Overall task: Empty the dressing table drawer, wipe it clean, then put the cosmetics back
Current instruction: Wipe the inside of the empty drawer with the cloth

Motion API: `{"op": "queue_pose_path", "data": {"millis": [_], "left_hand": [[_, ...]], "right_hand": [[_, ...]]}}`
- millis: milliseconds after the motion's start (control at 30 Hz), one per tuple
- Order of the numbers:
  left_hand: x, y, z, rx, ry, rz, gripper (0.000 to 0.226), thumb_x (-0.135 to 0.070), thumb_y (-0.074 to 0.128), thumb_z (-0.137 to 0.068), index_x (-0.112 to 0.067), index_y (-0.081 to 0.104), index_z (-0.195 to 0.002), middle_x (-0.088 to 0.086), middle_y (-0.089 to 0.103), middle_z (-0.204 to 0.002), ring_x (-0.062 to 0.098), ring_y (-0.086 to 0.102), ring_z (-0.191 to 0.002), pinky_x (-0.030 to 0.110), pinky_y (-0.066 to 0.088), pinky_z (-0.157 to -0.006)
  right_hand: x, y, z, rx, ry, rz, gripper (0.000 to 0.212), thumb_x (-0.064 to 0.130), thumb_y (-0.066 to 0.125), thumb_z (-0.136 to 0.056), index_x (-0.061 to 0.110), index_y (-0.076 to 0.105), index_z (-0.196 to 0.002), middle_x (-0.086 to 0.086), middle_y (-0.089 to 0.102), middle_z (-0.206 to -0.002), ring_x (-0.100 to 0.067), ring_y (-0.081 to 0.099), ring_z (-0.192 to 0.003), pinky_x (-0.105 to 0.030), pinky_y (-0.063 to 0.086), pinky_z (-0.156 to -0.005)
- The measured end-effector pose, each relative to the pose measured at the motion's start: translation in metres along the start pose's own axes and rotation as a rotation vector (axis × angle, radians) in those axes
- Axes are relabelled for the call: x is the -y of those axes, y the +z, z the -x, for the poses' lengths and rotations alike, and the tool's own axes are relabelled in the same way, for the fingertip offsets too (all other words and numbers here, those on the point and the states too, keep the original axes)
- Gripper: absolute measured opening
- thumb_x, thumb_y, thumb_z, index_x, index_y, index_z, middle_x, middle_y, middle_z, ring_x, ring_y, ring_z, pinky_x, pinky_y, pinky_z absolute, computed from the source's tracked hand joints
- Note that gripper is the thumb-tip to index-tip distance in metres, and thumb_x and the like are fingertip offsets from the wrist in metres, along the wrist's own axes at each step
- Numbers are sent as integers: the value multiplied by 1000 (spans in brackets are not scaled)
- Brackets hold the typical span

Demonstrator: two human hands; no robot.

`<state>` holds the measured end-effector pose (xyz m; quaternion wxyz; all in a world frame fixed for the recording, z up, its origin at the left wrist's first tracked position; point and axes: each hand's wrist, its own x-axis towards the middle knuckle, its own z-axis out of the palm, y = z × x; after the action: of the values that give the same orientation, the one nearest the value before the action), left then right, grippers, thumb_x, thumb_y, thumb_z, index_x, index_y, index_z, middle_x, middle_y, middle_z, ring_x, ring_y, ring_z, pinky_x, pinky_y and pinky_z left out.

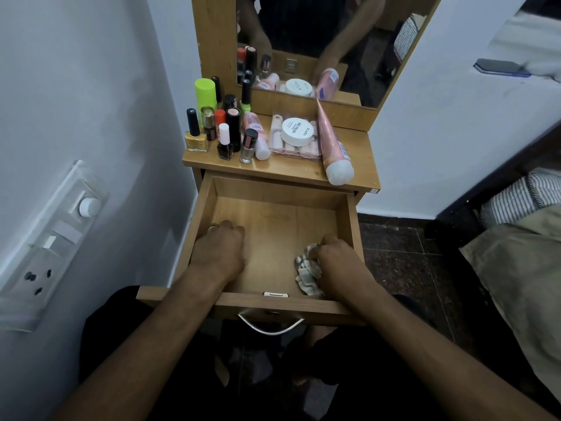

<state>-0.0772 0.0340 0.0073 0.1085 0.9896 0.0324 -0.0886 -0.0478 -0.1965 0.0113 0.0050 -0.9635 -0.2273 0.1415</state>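
The wooden drawer (353, 220) is pulled out toward me, and its floor is bare. My left hand (220, 250) rests inside by the left wall with its fingers curled under; a small metallic glint shows at one finger. Near the front right corner, my right hand (340, 262) grips a crumpled checked cloth (306, 271) against the drawer floor. The cosmetics stand on the table top (361, 159): several nail polish bottles (224, 138), a neon green bottle (205, 95), a white jar (297, 132) on a clear box (296, 150), and a pink tube (334, 147) lying on its side.
A mirror (303, 41) rises behind the table top. A switch panel (51, 247) is on the white wall at the left. A bed with a striped pillow (522, 196) lies to the right, over dark floor tiles (403, 247). The drawer's metal handle (270, 326) faces me.
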Motion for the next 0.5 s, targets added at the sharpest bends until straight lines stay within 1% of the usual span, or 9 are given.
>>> {"op": "queue_pose_path", "data": {"millis": [67, 167, 267, 333, 400, 467, 500], "left_hand": [[3, -2, 0, -70, 32, 35, 38, -30, 71, -88, -15, 61, -122, 5, 60, -120, 25, 56, -112, 37, 53, -89], [14, -7, -4, -175, 96, 175, 22, -25, 69, -89, -16, 65, -109, 2, 64, -107, 21, 60, -99, 36, 53, -82], [27, -13, -6, -134, 144, 214, 16, -23, 68, -90, -18, 64, -104, 0, 64, -101, 18, 61, -92, 37, 55, -80], [33, -14, -6, -100, 211, 203, 14, -21, 67, -90, -18, 64, -104, -1, 64, -98, 16, 62, -88, 36, 55, -76], [37, -14, -4, -49, 293, 190, 16, -18, 67, -90, -20, 66, -106, -5, 65, -99, 11, 61, -88, 30, 52, -75], [41, -17, -3, 10, 366, 174, 17, -16, 68, -90, -21, 67, -106, -8, 64, -100, 7, 58, -89, 22, 46, -74], [44, -18, -2, 24, 397, 176, 17, -15, 69, -89, -22, 68, -105, -10, 64, -99, 6, 57, -89, 22, 44, -75]], "right_hand": [[0, 2, -1, -11, -2, -16, 36, 8, 71, -83, 16, 69, -117, -8, 55, -118, -25, 57, -107, -29, 49, -85], [-3, 4, -4, 3, -13, -91, 43, 9, 76, -79, 20, 68, -120, -4, 56, -118, -23, 56, -108, -25, 44, -81], [-7, 4, -5, -4, -51, -160, 42, 10, 77, -76, 21, 71, -116, -1, 60, -115, -21, 60, -104, -22, 39, -76], [-9, 3, -5, -7, -82, -181, 41, 10, 77, -76, 21, 72, -115, 0, 61, -114, -20, 61, -102, -22, 41, -76], [-5, 1, -7, 3, -123, -202, 40, 11, 77, -78, 22, 73, -116, 0, 63, -116, -19, 61, -103, -23, 45, -78], [3, -3, -11, 17, -181, -210, 39, 14, 77, -81, 22, 72, -119, 0, 64, -116, -17, 61, -103, -25, 48, -80], [8, -4, -14, 23, -216, -210, 40, 16, 77, -82, 22, 72, -121, 0, 64, -116, -16, 60, -102, -27, 50, -81]]}}
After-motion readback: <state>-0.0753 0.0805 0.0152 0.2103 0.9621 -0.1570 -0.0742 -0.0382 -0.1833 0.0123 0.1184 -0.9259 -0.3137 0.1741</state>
